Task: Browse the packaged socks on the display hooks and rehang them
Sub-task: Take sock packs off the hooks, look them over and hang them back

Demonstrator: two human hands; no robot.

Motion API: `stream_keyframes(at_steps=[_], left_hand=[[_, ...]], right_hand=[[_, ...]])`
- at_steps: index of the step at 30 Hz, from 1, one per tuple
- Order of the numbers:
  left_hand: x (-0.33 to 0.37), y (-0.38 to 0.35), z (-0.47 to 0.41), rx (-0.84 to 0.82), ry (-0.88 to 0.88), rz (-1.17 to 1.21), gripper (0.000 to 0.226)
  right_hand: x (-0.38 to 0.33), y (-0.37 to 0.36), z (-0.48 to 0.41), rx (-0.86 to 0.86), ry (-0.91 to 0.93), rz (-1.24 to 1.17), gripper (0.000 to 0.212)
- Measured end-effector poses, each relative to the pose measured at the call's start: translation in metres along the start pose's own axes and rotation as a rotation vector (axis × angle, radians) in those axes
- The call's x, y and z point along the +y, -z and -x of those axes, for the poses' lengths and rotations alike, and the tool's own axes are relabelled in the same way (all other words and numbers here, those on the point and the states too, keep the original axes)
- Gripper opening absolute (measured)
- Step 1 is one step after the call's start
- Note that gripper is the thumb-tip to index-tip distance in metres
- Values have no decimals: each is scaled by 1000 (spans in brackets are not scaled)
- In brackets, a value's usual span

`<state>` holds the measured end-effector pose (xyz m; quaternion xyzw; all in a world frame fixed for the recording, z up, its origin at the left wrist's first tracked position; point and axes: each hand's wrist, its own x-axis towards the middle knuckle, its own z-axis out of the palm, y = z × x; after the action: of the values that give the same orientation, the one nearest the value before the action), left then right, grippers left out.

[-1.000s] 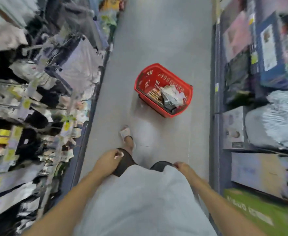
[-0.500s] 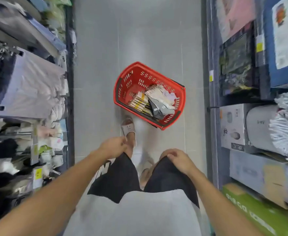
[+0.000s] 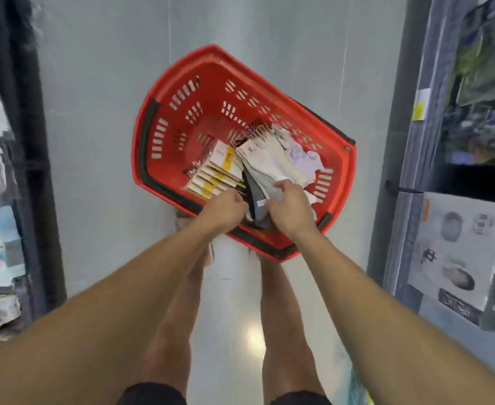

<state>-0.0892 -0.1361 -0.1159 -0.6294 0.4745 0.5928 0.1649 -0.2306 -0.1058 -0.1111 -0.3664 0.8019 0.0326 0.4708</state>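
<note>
Both forearms are extended down into the red basket (image 3: 141, 141) standing on the floor. The left hand (image 3: 225, 210) is placed against the yellow-labelled packs (image 3: 215, 173). The right hand (image 3: 291, 210) is laid on the grey sock pack (image 3: 256, 197), thumb extended. Whether either grip is closed cannot be told. The step is judged to be retrieval. Next, one pack must be pinched securely and lifted clear for rehanging.

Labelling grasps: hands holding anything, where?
Left hand and right hand touch the near end of the dark grey packaged socks in the red plastic basket; grip cannot be told.
</note>
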Motion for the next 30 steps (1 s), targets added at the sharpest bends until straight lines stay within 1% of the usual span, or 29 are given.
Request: stream_keyframes(at_steps=[3,4,7,9,12,14,16,17,18,20,23,25,27,30], left_hand=[[-5,-32,-45,53,124,259,11],[-6,-41,-58,80,164,349,14],[-4,-65,-86,123,253,551,41],[-1,-77,-94,128,293,617,46],[3,-88,-98,114,335,692,58],[7,-89,-98,107,357,761,72],[12,-84,-95,104,342,772,78],[13,-83,-94,100,308,776,73],[14,-82,-92,98,269,772,63],[12,-81,-88,107,247,747,47],[4,-78,-81,155,297,774,42],[-3,-74,-76,187,293,828,35],[-9,-70,-69,195,237,882,29],[-19,-64,-54,201,204,915,31]], right_hand=[[21,-14,-48,16,93,143,54],[28,-18,-60,1,135,186,58],[48,-27,-81,-68,217,294,71],[59,-30,-87,-54,237,332,71],[70,-31,-88,-43,235,303,66],[76,-28,-86,-72,237,232,65],[80,-25,-80,-106,285,166,62],[81,-23,-75,-123,319,153,58],[82,-22,-70,-139,348,140,53],[85,-21,-57,-160,389,98,49],[86,-23,-38,-190,436,21,48],[83,-26,-27,-217,439,-56,44],[76,-27,-21,-158,426,-180,34],[65,-25,-24,-4,296,-484,18]])
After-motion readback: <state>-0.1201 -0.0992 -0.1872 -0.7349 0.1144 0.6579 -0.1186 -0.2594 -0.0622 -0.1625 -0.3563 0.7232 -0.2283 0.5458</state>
